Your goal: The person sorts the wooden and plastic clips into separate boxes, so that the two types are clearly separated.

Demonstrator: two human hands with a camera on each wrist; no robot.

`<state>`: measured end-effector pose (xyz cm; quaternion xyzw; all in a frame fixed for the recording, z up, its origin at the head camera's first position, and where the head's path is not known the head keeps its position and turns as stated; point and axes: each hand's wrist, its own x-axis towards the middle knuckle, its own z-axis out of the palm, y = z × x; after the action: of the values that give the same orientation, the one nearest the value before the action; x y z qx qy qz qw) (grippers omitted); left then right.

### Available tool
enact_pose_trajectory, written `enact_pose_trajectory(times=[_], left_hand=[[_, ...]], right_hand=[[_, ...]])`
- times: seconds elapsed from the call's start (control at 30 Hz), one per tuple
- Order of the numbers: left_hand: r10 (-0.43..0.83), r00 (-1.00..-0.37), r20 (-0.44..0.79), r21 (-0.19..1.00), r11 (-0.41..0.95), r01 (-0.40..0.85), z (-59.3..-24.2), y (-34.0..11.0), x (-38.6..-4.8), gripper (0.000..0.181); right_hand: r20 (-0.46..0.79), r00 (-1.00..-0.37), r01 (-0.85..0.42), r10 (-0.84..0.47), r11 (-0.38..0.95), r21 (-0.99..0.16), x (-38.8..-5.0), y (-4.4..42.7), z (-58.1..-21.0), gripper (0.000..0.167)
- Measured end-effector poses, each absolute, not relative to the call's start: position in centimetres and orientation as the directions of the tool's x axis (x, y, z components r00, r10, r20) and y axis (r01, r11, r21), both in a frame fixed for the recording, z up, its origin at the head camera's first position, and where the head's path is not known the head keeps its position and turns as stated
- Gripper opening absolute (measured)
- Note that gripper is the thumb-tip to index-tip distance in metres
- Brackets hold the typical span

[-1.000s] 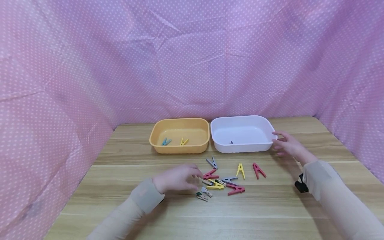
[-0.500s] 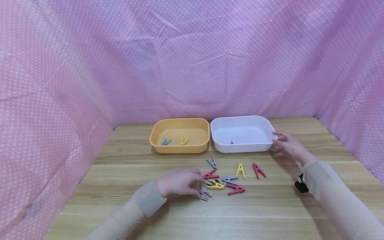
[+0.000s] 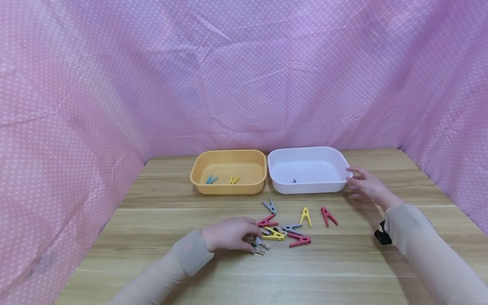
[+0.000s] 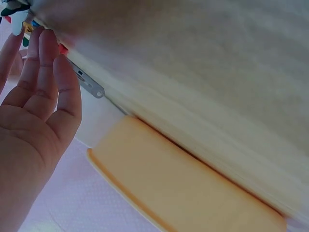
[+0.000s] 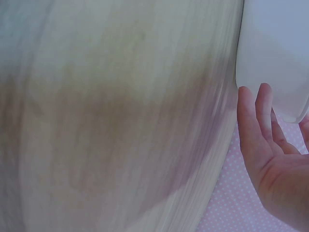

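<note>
My left hand is low over the table at the left of a loose pile of clothespins. Its fingertips reach the wooden clothespin with a green top and the one with a white top; whether they touch is unclear. In the left wrist view the fingers are fairly straight, near a white clothespin top. My right hand rests its extended fingers against the right end of the white basin. Yellow, red and grey clothespins lie close by.
The orange basin, left of the white one, holds a blue clothespin and a yellow clothespin. A small dark piece lies in the white basin. Pink dotted cloth hangs behind the wooden table.
My left hand has moved slightly right and down to the wooden clothespins, its fingers bending more. The right hand stays at the white basin.
</note>
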<state>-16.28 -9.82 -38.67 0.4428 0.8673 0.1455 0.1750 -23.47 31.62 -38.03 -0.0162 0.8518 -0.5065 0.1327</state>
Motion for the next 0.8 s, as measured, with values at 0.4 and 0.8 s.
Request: enact_pose_trajectory(times=[0.4,0.8], left_hand=[[0.823,-0.543,-0.167,0.383,0.562,0.734,-38.87,-9.58,-16.13,0.028],[0.814,-0.554,-0.174,0.409,0.572,0.711,-39.07,-9.60,-16.36,0.020]], right_hand=[[-0.204,-0.966,0.098,-0.158,0.506,-0.857,-23.40,31.56,-37.96,0.058],[-0.209,-0.965,0.100,-0.160,0.509,-0.855,-23.49,31.58,-37.97,0.059]])
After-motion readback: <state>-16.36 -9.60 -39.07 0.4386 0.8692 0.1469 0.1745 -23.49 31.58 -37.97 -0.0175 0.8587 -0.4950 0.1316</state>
